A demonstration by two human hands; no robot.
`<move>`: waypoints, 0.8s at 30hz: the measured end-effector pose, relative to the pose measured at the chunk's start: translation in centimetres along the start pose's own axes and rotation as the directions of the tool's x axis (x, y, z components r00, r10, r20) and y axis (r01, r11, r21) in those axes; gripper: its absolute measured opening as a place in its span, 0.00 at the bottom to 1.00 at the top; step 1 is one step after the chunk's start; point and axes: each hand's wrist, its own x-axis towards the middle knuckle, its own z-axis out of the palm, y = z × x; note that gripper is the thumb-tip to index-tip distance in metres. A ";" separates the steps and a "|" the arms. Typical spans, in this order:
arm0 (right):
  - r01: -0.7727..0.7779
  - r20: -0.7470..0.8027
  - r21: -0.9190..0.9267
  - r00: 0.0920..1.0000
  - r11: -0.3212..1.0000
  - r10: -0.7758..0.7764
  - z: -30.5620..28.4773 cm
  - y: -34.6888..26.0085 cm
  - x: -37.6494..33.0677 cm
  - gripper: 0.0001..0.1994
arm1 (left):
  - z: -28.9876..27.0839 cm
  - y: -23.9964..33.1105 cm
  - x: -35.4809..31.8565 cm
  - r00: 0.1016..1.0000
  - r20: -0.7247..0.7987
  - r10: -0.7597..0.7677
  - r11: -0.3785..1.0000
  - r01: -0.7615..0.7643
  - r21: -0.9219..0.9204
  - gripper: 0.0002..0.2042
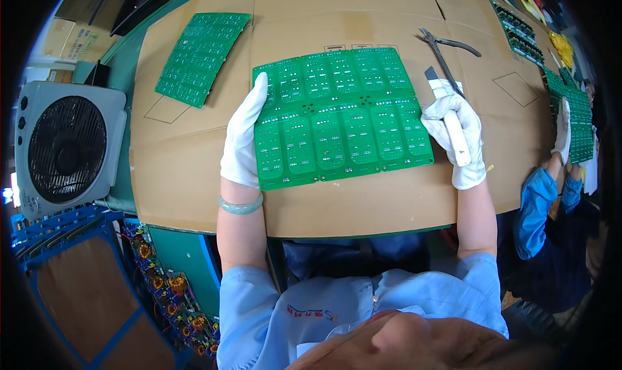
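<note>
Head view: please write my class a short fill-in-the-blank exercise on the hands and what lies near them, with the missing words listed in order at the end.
1. The left hand grips a circuit board coloured ____.
2. The glove on the right hand is coloured ____.
3. Of the wearer's two hands, the bracelet is nearer the ____ one.
4. Of those two hands, the pliers lie nearer the ____ one.

Missing words: green; white; left; right.
</note>
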 end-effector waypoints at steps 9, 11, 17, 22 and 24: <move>0.020 0.023 -0.031 1.000 0.999 -0.019 0.0 0.1 0.2 0.10 | -0.6 0.0 0.0 0.998 -0.029 0.049 0.998 -0.048 0.028 0.19; 0.002 0.018 -0.001 1.000 1.000 -0.002 0.1 0.0 0.1 0.10 | -0.7 -0.1 0.0 0.997 -0.040 0.070 0.996 -0.068 0.051 0.19; -0.008 0.021 -0.025 1.000 1.000 0.009 -0.1 0.4 0.0 0.10 | -0.6 -0.1 -0.1 0.996 -0.050 0.080 0.994 -0.076 0.072 0.19; 0.019 0.017 -0.064 1.000 0.998 -0.018 0.0 0.3 0.1 0.10 | -0.6 0.0 0.0 0.998 -0.032 0.055 0.998 -0.053 0.044 0.18; 0.025 0.019 -0.062 1.000 0.998 -0.024 0.0 0.2 0.1 0.11 | -0.1 -0.1 -0.1 0.998 -0.032 0.048 0.998 -0.046 0.037 0.18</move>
